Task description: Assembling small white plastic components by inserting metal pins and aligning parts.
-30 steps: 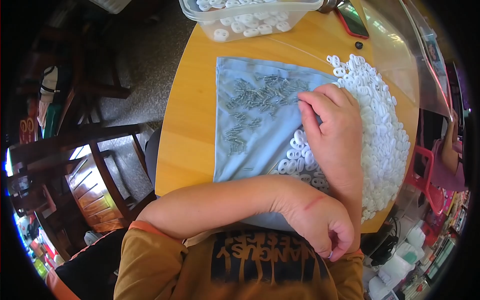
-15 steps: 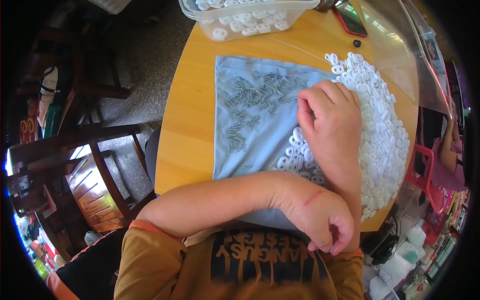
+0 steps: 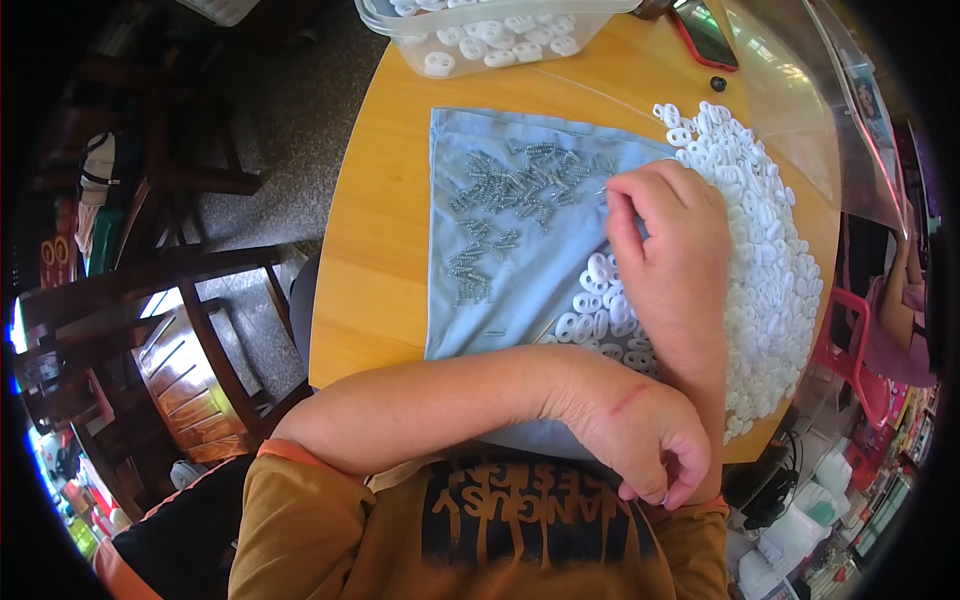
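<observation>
My right hand (image 3: 672,225) is above the right side of a blue cloth (image 3: 530,300). Its thumb and forefinger pinch a small metal spring, with a thin silver end sticking out at the fingertips. Many such springs (image 3: 515,185) lie loose on the cloth, left of that hand. White two-holed plastic pieces (image 3: 598,310) are heaped below it, partly covered by my arms. Crossing over my right forearm, my left hand (image 3: 645,440) hangs near my chest with curled fingers; a pale speck shows at its fingertips, too small to name.
A big pile of small white plastic pieces (image 3: 765,270) covers the right of the wooden table (image 3: 365,240). At the far edge stand a clear tub (image 3: 480,60) of white pieces, a red-cased phone (image 3: 706,35) and a small black knob (image 3: 718,84). Wooden chairs are at left.
My right hand has shifted slightly right, and a silver end now shows at its fingertips. My left hand has barely moved.
</observation>
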Available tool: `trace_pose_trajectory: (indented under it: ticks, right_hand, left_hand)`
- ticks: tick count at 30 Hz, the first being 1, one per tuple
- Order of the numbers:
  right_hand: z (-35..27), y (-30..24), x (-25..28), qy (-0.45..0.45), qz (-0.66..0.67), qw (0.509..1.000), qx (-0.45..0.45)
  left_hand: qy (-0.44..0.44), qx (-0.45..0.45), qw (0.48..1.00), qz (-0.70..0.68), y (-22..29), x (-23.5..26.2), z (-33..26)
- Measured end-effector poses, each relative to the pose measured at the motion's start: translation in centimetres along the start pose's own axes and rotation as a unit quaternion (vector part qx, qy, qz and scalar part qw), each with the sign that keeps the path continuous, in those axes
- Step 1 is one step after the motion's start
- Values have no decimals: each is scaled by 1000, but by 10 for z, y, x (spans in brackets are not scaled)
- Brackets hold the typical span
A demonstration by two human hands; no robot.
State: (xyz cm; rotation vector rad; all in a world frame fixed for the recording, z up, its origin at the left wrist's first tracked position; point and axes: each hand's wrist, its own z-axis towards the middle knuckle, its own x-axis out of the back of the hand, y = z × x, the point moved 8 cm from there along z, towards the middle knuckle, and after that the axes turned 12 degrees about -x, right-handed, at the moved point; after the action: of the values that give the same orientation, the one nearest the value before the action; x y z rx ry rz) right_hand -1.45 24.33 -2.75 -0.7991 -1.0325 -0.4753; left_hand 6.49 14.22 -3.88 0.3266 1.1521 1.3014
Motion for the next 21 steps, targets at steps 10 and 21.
trace_pose_trajectory:
  ticks: [10, 21]
  right_hand:
    - [-2, 6, 7, 21, 54, 998, -14]
    - [-2, 3, 3, 6, 29, 1000, 1]
  left_hand:
    - [2, -21, 1000, 14, -5, 0, 2]
    - [3, -21, 1000, 20, -5, 0, 2]
